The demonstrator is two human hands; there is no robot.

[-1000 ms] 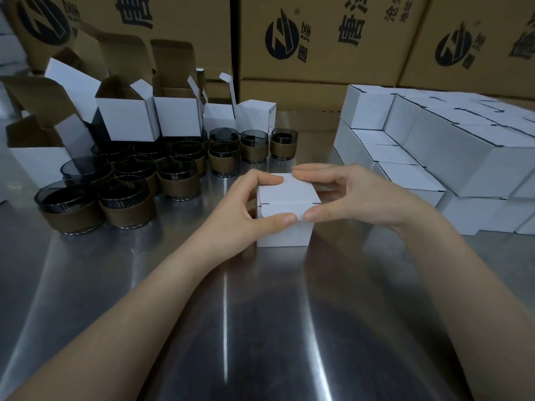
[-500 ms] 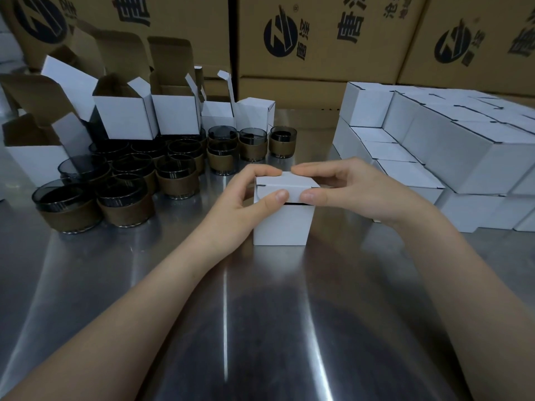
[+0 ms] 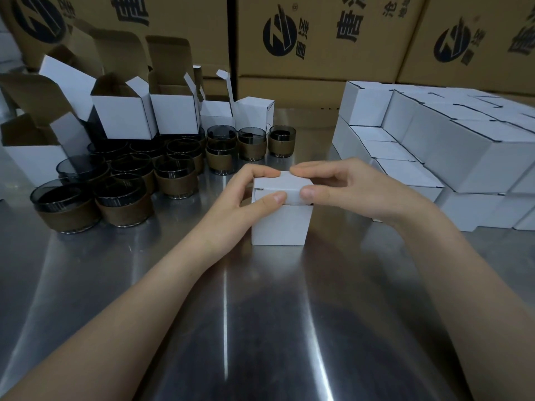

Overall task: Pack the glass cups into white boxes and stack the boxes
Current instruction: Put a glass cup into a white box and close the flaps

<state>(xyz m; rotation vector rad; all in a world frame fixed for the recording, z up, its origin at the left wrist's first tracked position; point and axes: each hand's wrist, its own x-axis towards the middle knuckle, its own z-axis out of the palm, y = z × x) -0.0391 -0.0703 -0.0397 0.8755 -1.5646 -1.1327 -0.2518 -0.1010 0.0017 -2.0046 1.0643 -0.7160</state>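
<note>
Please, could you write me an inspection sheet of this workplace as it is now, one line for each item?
Surface: steel table, shiny, with light reflections.
Job's things: white box upright at the centre, lid folded over its top; glass cups with brown sleeves grouped at left; open boxes behind them; closed boxes stacked at right.
Clutter: nothing seen.
Grips: left hand and right hand both pinch the lid of the white box, thumbs on its front flap.
Cables: nothing seen.
Surroundings: brown cartons with dark print along the back.
</note>
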